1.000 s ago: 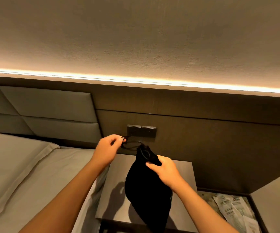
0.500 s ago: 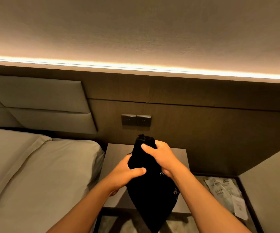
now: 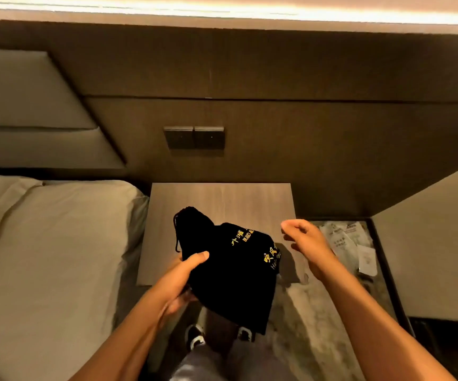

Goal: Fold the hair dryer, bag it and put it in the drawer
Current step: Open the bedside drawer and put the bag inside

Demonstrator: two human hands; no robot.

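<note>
One black drawstring bag (image 3: 233, 273) is hiding whatever is inside it, and its yellow lettering is only partly showing: "BUILD" is readable, a lower line beginning "H" is cut off by a fold, and the characters beside them are too blurred to read. The left hand (image 3: 179, 279) is gripping the bulging, cinched bag from its left side, thumb on top, above the front edge of the nightstand (image 3: 222, 199). The right hand (image 3: 304, 243) is hanging just right of the bag, fingers loosely curled and holding nothing.

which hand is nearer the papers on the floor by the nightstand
Right. The right hand hangs open just left of the papers, empty. The left hand is farther left, across the black bag that it grips.
</note>
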